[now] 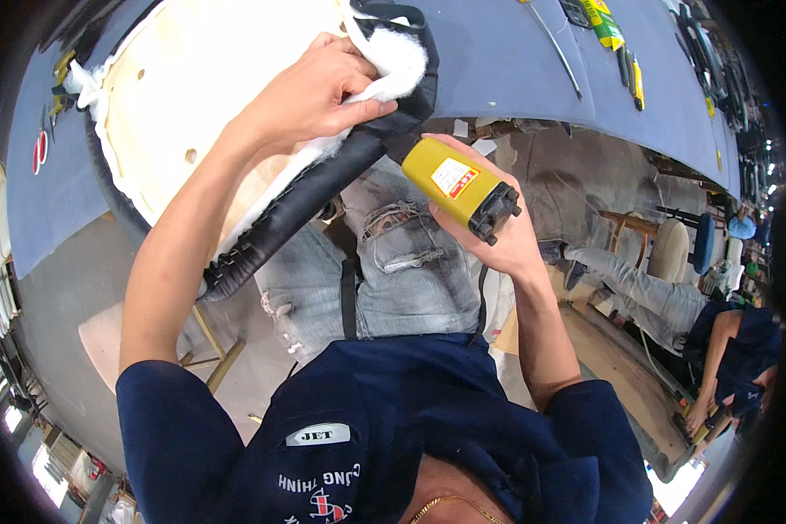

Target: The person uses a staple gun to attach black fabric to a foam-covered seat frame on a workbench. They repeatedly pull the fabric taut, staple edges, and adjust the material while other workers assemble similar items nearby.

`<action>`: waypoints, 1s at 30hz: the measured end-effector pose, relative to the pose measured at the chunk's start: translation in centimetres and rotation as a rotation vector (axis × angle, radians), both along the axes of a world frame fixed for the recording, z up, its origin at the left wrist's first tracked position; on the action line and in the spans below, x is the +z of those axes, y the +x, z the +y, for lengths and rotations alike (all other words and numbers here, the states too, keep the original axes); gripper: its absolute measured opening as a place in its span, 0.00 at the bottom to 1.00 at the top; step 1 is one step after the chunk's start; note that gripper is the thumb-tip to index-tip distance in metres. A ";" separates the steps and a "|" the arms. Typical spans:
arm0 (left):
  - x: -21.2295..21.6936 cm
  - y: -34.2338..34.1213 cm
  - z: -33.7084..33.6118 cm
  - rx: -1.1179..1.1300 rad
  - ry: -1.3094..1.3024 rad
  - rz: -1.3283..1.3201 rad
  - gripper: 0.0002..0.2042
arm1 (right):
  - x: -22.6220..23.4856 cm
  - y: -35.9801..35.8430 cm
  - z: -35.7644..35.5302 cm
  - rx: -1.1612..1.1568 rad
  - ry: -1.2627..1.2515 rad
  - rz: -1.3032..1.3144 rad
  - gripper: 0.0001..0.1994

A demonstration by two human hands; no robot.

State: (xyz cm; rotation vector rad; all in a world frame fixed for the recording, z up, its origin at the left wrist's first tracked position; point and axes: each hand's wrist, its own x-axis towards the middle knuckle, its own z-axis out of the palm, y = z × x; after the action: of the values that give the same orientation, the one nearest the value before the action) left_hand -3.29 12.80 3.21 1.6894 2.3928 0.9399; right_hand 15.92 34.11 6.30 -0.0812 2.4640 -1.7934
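My left hand [323, 92] pinches white padding [393, 61] and black cover fabric [323, 188] at the edge of a pale wooden seat panel [201, 79], which leans off the workbench toward my lap. My right hand [506, 236] grips a yellow pneumatic staple gun [458, 183]. Its nose presses against the black fabric just below my left fingers. The gun's black rear end points to the lower right.
A blue-grey workbench [506, 61] runs across the top, with long hand tools [559, 44] and a yellow-green box [604, 22] on it. At the right another person [725, 341] in dark blue bends over a board on the floor. A stool [672, 249] stands nearby.
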 end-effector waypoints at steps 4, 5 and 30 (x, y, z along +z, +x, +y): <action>-0.1 0.1 0.3 -0.021 -0.006 -0.068 0.16 | -0.5 -0.7 -0.1 0.017 0.030 0.007 0.31; -1.0 -0.3 0.4 -0.065 0.139 0.003 0.16 | -0.9 -1.1 -0.3 0.028 0.026 0.075 0.31; -0.2 -0.9 0.5 -0.201 0.117 -0.127 0.18 | -1.1 -1.2 1.4 0.050 0.037 -0.035 0.33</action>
State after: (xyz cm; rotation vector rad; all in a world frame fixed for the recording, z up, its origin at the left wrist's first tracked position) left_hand -4.20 13.33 3.01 1.8074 2.0808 1.1357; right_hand 14.69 35.52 5.17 -0.1064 2.4472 -1.7141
